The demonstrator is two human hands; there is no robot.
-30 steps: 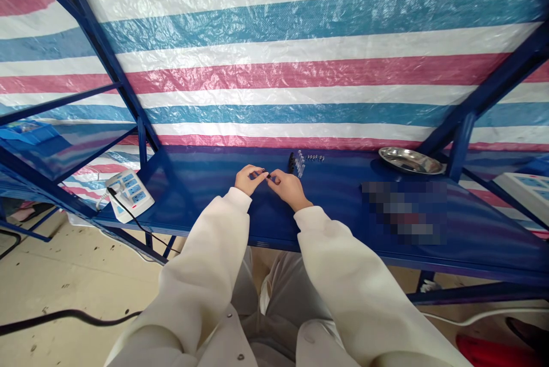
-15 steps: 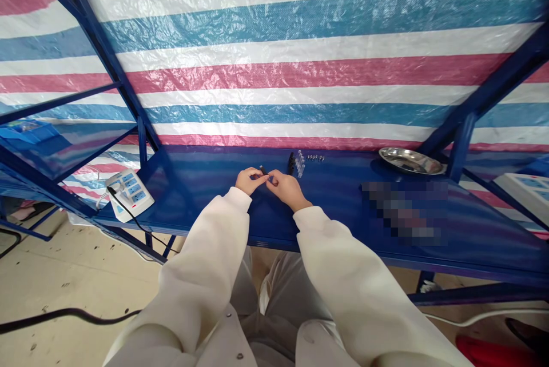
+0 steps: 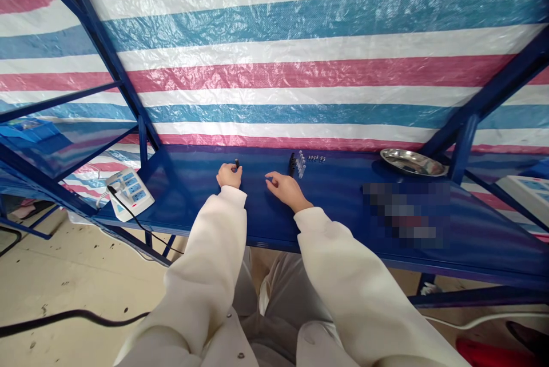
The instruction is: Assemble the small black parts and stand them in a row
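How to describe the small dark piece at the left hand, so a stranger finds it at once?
Find the blue shelf before the striped tarp. Towards its left, the left hand pinches a small black piece in its fingers. Unlike the cluster of little parts beside the right hand, it is single and held.

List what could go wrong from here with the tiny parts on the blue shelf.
1. The small dark piece pinched by the left hand is tiny against the dark blue shelf; dropped, it may be hard to find.
2. The right hand rests close to the cluster of small parts; a nudge could topple them.
3. The row of loose pieces lies outside the metal dish and might roll off.
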